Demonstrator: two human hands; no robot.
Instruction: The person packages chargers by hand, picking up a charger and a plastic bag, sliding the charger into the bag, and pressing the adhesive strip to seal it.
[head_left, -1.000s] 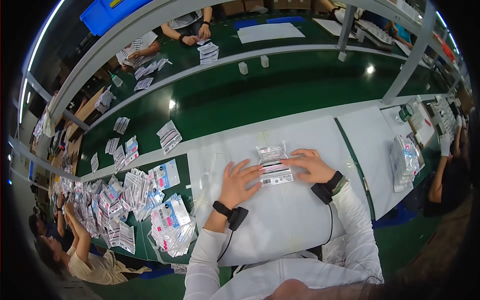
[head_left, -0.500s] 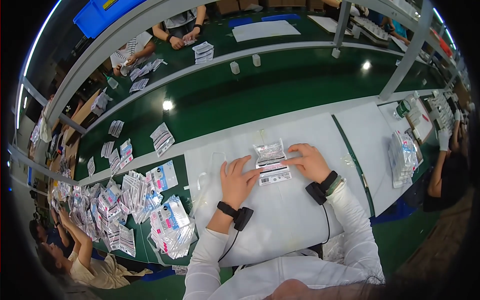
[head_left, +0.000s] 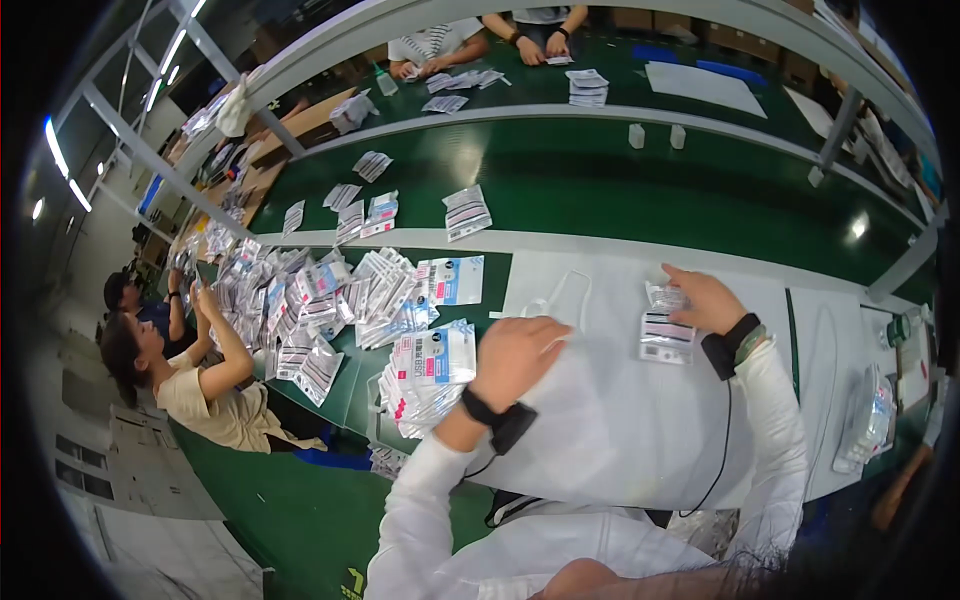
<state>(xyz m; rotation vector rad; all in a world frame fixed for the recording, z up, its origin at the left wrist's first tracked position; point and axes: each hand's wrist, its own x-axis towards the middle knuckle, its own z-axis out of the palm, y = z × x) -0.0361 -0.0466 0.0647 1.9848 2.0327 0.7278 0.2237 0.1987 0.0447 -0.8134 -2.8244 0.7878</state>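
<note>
— Green tabletop (head_left: 600,190), long and glossy, running left to right, with a white sheet (head_left: 620,430) spread over its near part.

— And on that sheet?

— Right hand (head_left: 705,300) resting on a small clear packet (head_left: 667,335) with a striped label, fingers spread flat over its far end, pressing rather than pinching. Dark watch on that wrist, white sleeve behind it.

— Left hand?

— Left hand (head_left: 515,355) hovering near the sheet's left edge, fingers loosely curled, holding nothing visible. Black band on the wrist, cable trailing down toward the body. Just left of it, a loose stack of white-and-pink packets (head_left: 430,375) on the green surface.

— Anything between the hands?

— Thin clear loop (head_left: 565,295) lying on the sheet, far of the left hand; hard to tell what sort of thing.

— Further left?

— Big heap of packets (head_left: 310,300) spread across the tabletop, and two seated people (head_left: 190,370) at the left end reaching into it.

— Far side?

— More scattered packets (head_left: 465,212), two small white bottles (head_left: 655,135), and other workers' hands (head_left: 540,40) at the far edge. Clear bags (head_left: 868,415) piled at the right.
</note>
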